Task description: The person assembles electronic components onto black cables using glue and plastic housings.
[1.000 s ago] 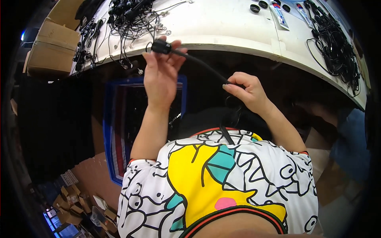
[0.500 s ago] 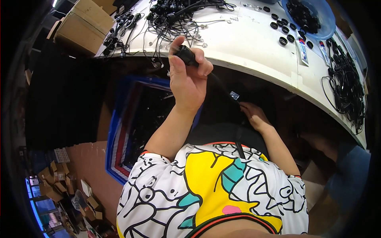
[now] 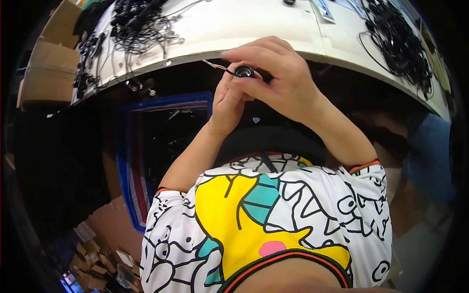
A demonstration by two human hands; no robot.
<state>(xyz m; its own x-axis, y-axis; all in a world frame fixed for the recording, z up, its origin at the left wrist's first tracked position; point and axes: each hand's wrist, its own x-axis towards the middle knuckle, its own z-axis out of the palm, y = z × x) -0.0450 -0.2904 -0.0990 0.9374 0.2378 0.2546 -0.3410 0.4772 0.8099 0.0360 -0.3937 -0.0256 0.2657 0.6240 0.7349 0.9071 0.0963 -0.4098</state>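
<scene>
The black cylindrical part (image 3: 244, 72) sits held in our left hand (image 3: 228, 101), before the tabletop (image 3: 234, 24); our right hand (image 3: 286, 75) has just come up, curving beside it, gripping we cannot tell, so both hands seem engaged.

Bench (image 3: 234, 29): white-topped.
Cable tangle (image 3: 139, 27): black leads with pale ends, heaped on the bench's left half.
Cable pile (image 3: 398, 49): black too, lying along the bench's right end.
First tube (image 3: 323, 10), second tube (image 3: 358, 9): flat on the bench, right of its middle.
Carton (image 3: 51, 68): brown cardboard, at the bench's left end.
Tub (image 3: 126, 176): blue-rimmed, lower than the bench, dark inside.
Small boxes (image 3: 90, 259): cardboard, jumbled, well apart from the bench.
Blue material (image 3: 430, 161): below the bench's right end.
</scene>
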